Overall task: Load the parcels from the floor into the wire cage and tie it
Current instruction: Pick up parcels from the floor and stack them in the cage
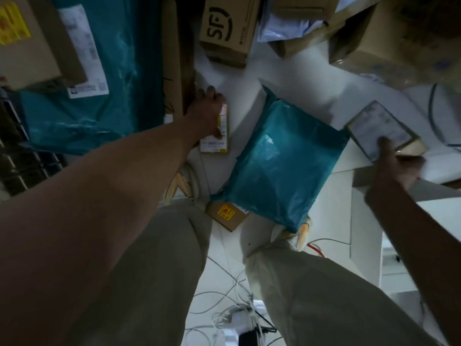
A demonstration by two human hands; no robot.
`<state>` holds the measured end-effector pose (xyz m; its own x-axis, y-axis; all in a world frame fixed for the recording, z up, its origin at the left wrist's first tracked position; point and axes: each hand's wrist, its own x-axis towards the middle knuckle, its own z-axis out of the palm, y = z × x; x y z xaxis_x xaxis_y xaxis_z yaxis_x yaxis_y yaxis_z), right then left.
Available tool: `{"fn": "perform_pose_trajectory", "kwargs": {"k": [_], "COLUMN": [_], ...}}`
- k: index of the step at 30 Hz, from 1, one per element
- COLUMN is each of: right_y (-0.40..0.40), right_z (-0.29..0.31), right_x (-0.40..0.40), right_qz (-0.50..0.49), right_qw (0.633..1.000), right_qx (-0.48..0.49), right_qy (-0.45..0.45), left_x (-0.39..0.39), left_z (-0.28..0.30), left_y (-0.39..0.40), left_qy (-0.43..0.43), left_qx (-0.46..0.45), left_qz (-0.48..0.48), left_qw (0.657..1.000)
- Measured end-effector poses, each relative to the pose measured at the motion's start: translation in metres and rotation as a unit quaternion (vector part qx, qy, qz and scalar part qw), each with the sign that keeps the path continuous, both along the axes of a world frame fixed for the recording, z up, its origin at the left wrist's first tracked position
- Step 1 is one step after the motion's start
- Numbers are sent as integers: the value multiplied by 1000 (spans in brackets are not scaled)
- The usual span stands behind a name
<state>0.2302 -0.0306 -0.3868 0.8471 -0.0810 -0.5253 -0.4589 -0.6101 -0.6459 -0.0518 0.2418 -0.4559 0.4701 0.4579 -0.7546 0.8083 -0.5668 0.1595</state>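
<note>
We see a glossy teal plastic bag [287, 166], roughly square and crinkled, lying flat on the pale, smooth floor [247, 103] between our feet and the boxes ahead. We take this bag as our landmark.

Left of the bag, just beside it, lies a small flat packet [219, 138] with a white and yellow label. Our left hand [207, 111] reaches down onto it, fingers curled over its far end and thumb along its label side, gripping it. Beyond the hand a long brown cardboard tube [172, 53] stands on edge, and further left a much larger teal bag [117, 71] with a white printed label fills that side, a plain cardboard box [27, 43] with a yellow sticker resting on it.

Beyond the bag, a brown box [227, 28] printed "SF" sits apart from it, with a strip of bare floor between them. To the right of that are more cardboard boxes [389, 46] and grey plastic mailers [287, 23].

Right of the bag, our right hand [396, 161] holds a phone [381, 128], screen lit, thumb on the glass and fingers wrapped under it.

At the bag's near corner a small brown box [227, 214] with a yellow sticker pokes out from under it. Nearer to us, white cables [224, 295] tangle on the floor between our beige trouser legs [159, 270].

Dark wire mesh [22, 156] shows at the far left edge.
</note>
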Motion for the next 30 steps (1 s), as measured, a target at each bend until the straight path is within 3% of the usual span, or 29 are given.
{"fn": "perform_pose_trajectory", "kwargs": {"k": [1, 4, 9, 11, 12, 14, 15, 16, 18, 19, 21, 27, 30], "right_y": [9, 25, 14, 14, 15, 17, 17, 17, 19, 23, 28, 56, 60], "right_z": [7, 21, 22, 30, 36, 44, 47, 47, 40, 36, 24, 15, 13], "right_x": [-13, -69, -146, -156, -155, -144, -138, -130, -111, -102, -86, -71, -68], "right_qz": [-6, 4, 9, -42, -46, 98, 219, 349, 566, 638, 719, 775, 780], "right_qw": [999, 968, 924, 936, 958, 975, 948, 896, 755, 691, 608, 517, 519], "right_qx": [38, 90, -28, -63, -96, -187, -231, -264, -299, -303, -303, -313, -307], "right_qy": [22, 233, 381, 343, 267, 73, -7, -72, -146, -154, -147, -185, -165], "left_x": [-2, -8, -16, -15, -14, -14, -16, -18, -22, -23, -23, -21, -25], "left_z": [-3, -3, 6, 10, 12, 11, 10, 9, 3, 2, -3, -8, -6], "left_y": [-1, -13, -28, -29, -28, -23, -20, -18, -16, -16, -20, -27, -27], "left_qy": [-12, -65, -63, -55, -54, -58, -56, -51, -30, -17, 0, -35, -19], "left_qx": [9, 44, 73, 105, 116, 123, 121, 116, 105, 100, 102, 139, 126], "left_qz": [9, 65, 50, -17, -49, -112, -143, -167, -193, -198, -195, -221, -256], "left_qw": [1000, 995, 994, 993, 991, 984, 981, 978, 975, 975, 975, 965, 958]}}
